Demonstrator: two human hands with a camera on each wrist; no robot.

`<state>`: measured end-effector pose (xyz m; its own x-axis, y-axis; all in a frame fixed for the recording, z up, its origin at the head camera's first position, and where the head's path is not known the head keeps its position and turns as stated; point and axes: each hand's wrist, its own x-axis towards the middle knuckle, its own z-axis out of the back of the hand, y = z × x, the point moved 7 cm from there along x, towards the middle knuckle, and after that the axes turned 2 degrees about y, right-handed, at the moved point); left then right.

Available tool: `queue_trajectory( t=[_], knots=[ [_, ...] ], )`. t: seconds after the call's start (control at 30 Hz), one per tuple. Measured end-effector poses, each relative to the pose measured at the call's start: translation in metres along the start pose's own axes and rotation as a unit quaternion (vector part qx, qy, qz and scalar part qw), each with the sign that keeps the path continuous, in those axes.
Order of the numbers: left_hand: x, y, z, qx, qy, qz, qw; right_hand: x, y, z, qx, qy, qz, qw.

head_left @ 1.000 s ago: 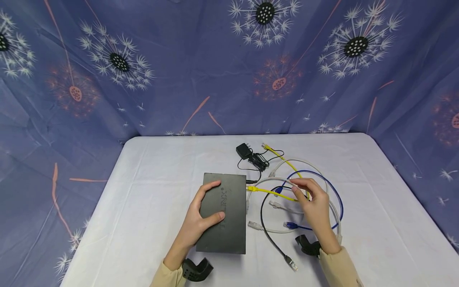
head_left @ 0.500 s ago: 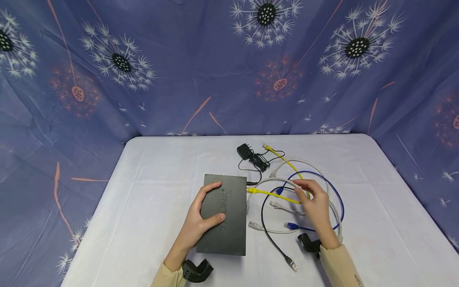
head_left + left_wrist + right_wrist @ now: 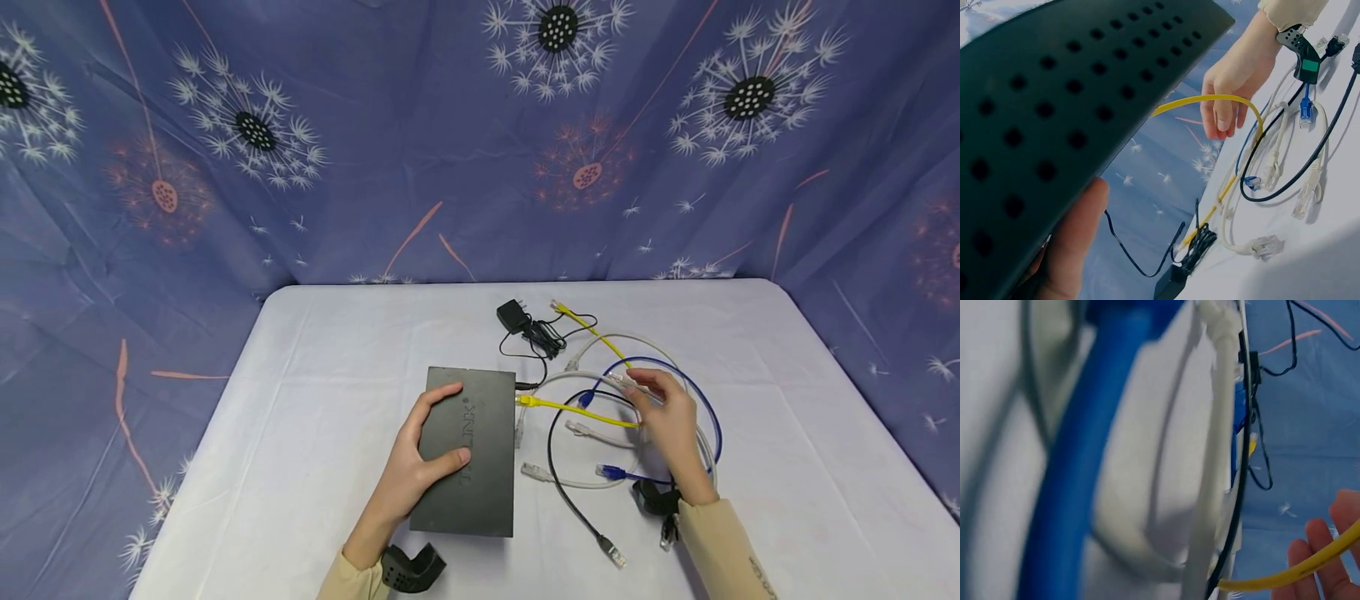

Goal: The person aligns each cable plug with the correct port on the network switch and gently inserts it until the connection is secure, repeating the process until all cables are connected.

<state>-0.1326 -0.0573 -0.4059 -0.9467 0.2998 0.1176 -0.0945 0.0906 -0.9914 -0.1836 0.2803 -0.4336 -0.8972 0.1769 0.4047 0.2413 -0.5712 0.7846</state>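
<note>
My left hand (image 3: pixel 420 454) grips the black network switch (image 3: pixel 480 500) from its left side, thumb and a finger over its top; in the left wrist view its vented side (image 3: pixel 1054 125) fills the upper left. A yellow network cable (image 3: pixel 570 407) is plugged into the switch's right side, with the black power lead (image 3: pixel 528 385) just behind it. My right hand (image 3: pixel 671 425) hovers over the cable tangle, fingers loosely bent. In the right wrist view the yellow cable (image 3: pixel 1291 575) crosses in front of its spread fingers (image 3: pixel 1319 537).
Grey cables (image 3: pixel 536 472), a blue cable (image 3: pixel 712 408) and a black cable (image 3: pixel 573 508) lie looped around and under my right hand. A black power adapter (image 3: pixel 513 317) with bundled cord sits behind the switch. The white table (image 3: pixel 337 350) ends at a patterned curtain (image 3: pixel 405 150).
My right hand has drawn a little to the right along the yellow cable. My left hand keeps its grip on the switch, which barely shifts in the head view.
</note>
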Motion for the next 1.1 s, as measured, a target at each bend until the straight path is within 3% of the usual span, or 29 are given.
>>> queue_trajectory(
  t=[0.23, 0.67, 1.1],
  knots=[
    [0.0, 0.001, 0.0, 0.003, -0.002, 0.0, 1.0, 0.003, -0.016, 0.001, -0.048, 0.021, -0.047, 0.998],
    [0.0, 0.004, 0.0, 0.001, -0.003, 0.008, 1.0, 0.004, -0.031, -0.003, -0.084, 0.075, -0.075, 0.991],
    [-0.001, 0.005, 0.0, -0.003, -0.003, 0.005, 1.0, 0.004, -0.035, 0.0, -0.115, 0.067, -0.081, 0.988]
  ],
)
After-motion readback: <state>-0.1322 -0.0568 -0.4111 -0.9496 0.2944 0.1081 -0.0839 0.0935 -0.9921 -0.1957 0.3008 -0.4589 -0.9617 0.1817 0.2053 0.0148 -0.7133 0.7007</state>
